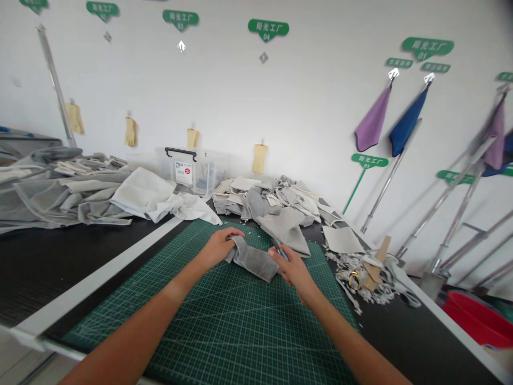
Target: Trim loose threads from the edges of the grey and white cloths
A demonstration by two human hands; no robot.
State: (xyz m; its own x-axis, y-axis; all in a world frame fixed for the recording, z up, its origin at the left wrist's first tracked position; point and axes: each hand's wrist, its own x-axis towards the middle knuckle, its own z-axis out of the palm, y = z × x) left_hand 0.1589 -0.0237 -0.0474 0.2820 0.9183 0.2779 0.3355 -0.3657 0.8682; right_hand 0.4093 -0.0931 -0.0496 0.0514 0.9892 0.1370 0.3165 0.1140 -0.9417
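The head view looks forward and down (fairly near) at the held cloth (256, 261), facing a wall (328, 96).

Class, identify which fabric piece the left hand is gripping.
The small grey piece over the green mat, its left end in the left hand; the other fabric lies farther back or aside, outside that hand's grasp.

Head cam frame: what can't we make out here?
All in the head view:
- Tool: much of it is covered by the right hand, so its type is unclear.
- Grey cloth: its underside faces the mat, hidden by the cloth itself.
- Box label: fine print too small to read.
- Red tub: right side cut off by the picture edge.
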